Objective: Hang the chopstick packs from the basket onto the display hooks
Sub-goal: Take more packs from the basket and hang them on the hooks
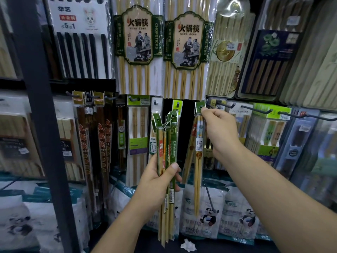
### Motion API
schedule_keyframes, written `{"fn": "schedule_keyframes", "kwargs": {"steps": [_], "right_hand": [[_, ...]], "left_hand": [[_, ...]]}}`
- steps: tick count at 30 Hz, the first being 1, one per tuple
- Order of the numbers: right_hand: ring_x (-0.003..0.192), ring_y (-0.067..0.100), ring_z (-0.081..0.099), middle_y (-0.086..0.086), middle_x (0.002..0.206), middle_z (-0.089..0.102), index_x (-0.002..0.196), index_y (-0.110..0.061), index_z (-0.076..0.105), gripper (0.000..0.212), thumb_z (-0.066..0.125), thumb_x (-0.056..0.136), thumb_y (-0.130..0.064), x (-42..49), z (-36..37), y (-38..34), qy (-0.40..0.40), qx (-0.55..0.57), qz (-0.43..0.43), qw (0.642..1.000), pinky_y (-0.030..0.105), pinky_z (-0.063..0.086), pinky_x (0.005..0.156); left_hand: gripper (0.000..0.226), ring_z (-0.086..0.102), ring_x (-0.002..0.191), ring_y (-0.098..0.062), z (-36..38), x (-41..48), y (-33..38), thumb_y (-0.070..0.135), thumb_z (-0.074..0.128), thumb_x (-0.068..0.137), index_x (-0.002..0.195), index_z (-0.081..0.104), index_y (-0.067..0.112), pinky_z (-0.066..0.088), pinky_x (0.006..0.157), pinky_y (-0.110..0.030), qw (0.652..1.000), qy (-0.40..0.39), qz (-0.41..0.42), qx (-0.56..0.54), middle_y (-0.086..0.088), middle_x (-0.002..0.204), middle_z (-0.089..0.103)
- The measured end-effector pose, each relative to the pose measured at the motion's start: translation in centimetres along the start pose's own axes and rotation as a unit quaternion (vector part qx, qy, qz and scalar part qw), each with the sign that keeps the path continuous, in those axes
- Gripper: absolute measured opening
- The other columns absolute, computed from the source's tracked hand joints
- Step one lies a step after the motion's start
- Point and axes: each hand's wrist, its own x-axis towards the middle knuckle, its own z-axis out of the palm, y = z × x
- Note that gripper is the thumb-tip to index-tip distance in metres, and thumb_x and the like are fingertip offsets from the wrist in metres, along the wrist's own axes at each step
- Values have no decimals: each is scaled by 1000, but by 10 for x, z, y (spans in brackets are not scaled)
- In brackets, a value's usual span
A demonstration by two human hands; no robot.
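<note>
My left hand [155, 181] grips a bundle of several chopstick packs [166, 154] with green headers, held upright in front of the display. My right hand [218, 132] pinches the green header of a single chopstick pack [197, 161] at the height of the hook row. The pack hangs down from my fingers. A dark display hook [218, 105] juts out just right of that header. Whether the header's hole sits on a hook is hidden by my fingers. No basket is in view.
Hooks [255, 109] with hanging chopstick packs fill the row left and right. Large hot-pot chopstick packs [138, 48] hang above. Panda-printed bags [204, 212] stand below. A dark shelf post [42, 125] runs down the left. A crumpled white scrap [188, 245] lies at the bottom.
</note>
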Motion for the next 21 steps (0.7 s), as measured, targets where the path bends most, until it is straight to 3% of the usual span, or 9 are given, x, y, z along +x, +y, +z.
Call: {"fn": "schedule_keyframes", "kwargs": {"steps": [2,3,6,10,13,16,18,21], "right_hand": [[72,19,43,9,73,45,80,14,53,47,59,101,-28,1,-1,3,5,-15,-6,1000,8,48,85],[68,17,42,9,66,41,74,9,52,47,60,101,-28,1,-1,5,9,-29,-9,999,8,48,77],[50,12,36,-4,51,33,65,-3,50,45,63,99,-29,-2,-4,11,15,-52,-14,998,21,45,82],[52,4,46,-2,62,49,83,1,65,34,69,95,-30,-12,-9,19,41,-44,-7,998,26,47,78],[61,3,54,-3,69,61,83,-10,69,25,70,94,-32,-27,-9,21,13,-50,-8,999,24,46,71],[70,3,65,-6,82,74,88,-23,74,16,68,95,-35,-38,-5,18,-71,-66,-15,995,13,48,60],[67,-1,64,-13,79,73,89,-26,76,16,66,97,-35,-42,-1,15,-108,-62,-11,992,9,45,53],[67,3,62,-7,74,69,82,-25,76,23,65,97,-38,-45,1,11,-125,-30,-9,992,13,45,55]], "left_hand": [[15,67,76,-20,0,0,0,18,62,101,116,59,12,57,65,-31,1000,-1,-2,-1,-7,88,68],[16,67,76,-20,0,0,0,17,62,101,116,59,12,57,65,-31,1000,-1,-2,-3,-7,88,68],[17,69,78,-20,-1,-1,1,15,62,101,117,58,13,58,65,-33,1000,-2,6,-12,-5,89,71],[19,72,79,-20,0,-3,3,13,60,103,120,56,20,60,65,-34,999,-4,26,-27,-8,96,76],[22,72,78,-21,2,-4,5,15,61,102,115,60,32,60,65,-35,999,-13,32,-35,-11,100,76],[22,72,78,-21,4,-5,6,21,64,97,111,64,37,60,64,-35,999,-28,25,-37,-12,102,77],[23,72,79,-22,6,-6,5,22,64,96,112,65,39,60,64,-34,998,-32,23,-38,-12,104,77],[26,73,79,-23,6,-6,4,21,63,97,113,65,41,61,64,-35,998,-35,23,-37,-11,106,77]]}}
